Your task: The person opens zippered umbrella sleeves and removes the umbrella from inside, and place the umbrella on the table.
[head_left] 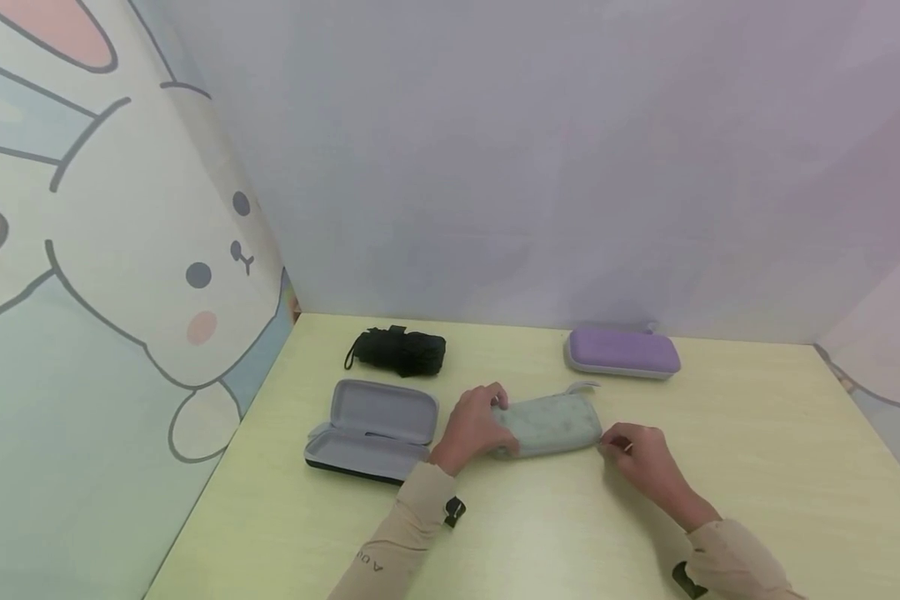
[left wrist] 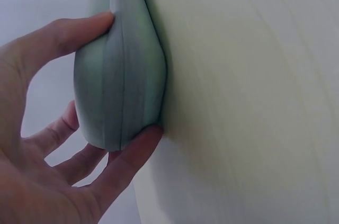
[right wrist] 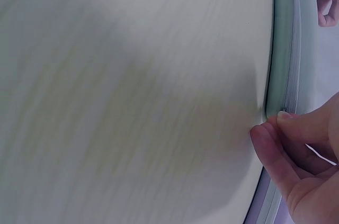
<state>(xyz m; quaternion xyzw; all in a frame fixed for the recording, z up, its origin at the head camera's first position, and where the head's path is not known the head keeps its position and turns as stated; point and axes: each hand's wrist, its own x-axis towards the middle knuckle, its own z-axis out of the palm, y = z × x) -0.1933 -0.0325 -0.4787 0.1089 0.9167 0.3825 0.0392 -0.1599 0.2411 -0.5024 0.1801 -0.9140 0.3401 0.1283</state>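
Observation:
A pale green zippered case [head_left: 551, 423] lies closed on the table, its strap loop at the far right corner. My left hand [head_left: 478, 427] grips the case's left end; in the left wrist view the thumb rests by the zipper seam [left wrist: 123, 70] and the fingers curl round the end. At the right front corner my right hand [head_left: 641, 457] pinches with thumb and fingertips. Seen from the right wrist, that pinch sits where the zipper [right wrist: 293, 60] meets the corner, and the fingers mostly hide the zipper pull.
Left of the green case, a grey-lined case [head_left: 386, 412] lies open, partly behind my left forearm. A folded black umbrella [head_left: 401, 352] lies behind it. Toward the back right sits a closed purple case [head_left: 624, 352]. The pale yellow table [head_left: 765, 450] meets a printed curtain [head_left: 532, 167].

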